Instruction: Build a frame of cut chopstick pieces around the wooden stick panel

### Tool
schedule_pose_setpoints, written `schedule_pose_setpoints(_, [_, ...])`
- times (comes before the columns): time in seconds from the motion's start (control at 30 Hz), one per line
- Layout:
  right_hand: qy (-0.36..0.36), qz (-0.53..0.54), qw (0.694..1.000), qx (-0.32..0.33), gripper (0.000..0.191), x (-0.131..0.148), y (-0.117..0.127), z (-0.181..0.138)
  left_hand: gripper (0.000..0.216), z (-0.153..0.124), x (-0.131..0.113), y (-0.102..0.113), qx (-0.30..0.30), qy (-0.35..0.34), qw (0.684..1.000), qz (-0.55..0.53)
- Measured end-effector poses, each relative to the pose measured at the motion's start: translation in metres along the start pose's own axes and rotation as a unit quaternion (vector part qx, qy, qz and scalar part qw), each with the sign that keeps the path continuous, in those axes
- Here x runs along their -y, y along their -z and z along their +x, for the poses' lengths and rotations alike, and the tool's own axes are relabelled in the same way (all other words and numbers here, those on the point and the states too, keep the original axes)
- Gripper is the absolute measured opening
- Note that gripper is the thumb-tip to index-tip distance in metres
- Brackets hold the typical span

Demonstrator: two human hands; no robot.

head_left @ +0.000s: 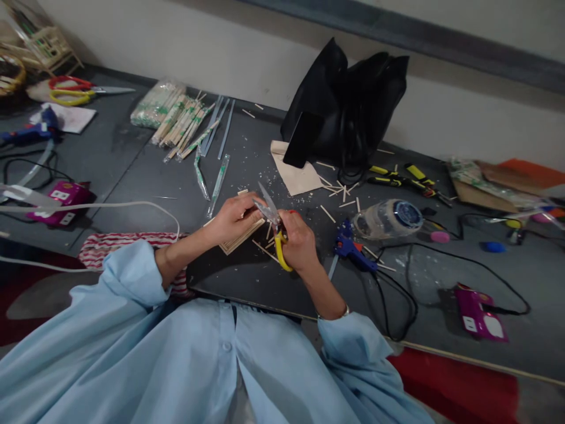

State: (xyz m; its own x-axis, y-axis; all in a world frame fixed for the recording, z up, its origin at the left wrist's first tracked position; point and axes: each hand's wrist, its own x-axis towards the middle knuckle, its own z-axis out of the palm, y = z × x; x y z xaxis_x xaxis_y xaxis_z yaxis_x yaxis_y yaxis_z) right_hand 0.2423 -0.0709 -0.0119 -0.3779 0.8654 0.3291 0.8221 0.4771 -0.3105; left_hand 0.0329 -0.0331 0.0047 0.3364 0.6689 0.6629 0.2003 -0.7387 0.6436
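Observation:
My right hand (299, 242) grips a pair of scissors (281, 252) with yellow handles. Their metal blades stand apart and point up and left, towards the fingers of my left hand (236, 218). Those fingers are pinched together just over a small panel of thin wooden sticks (241, 238); what they hold is too small to make out. The panel lies near the table's front edge, partly covered by the left hand. Several short stick pieces are scattered under and beside the scissors.
A blue glue gun (353, 247) and a plastic jar (388, 219) stand to the right, with black cables. Behind are a black bag (348, 100), a phone (303, 140) and yellow-black pliers (399, 179). Wrapped chopsticks (183, 121) lie back left, near red- and yellow-handled scissors (73, 91).

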Motion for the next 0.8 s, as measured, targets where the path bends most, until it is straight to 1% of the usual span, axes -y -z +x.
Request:
schedule_pose_setpoints(0.13, [0.017, -0.005, 1.0, 0.006, 0.043, 0.0005, -0.0004, 0.0022, 0.015, -0.0019, 0.0053, -0.002, -0.017, -0.032, 0.999, -0.011])
schedule_pose_setpoints(0.3, [0.027, 0.016, 1.0, 0.005, 0.045, -0.0004, -0.0015, 0.0007, 0.022, -0.0041, 0.0058, -0.0039, -0.013, -0.017, 1.0, -0.009])
schedule_pose_setpoints(0.5, [0.019, 0.043, 0.999, -0.002, 0.041, -0.001, -0.0029, -0.0012, 0.023, -0.0038, 0.0021, -0.0032, -0.011, -0.007, 1.0, -0.019])
schedule_pose_setpoints(0.8, [0.025, 0.013, 0.999, -0.015, 0.043, -0.0012, 0.0006, -0.0005, 0.017, -0.0027, 0.004, -0.0009, -0.02, -0.066, 0.997, 0.022])
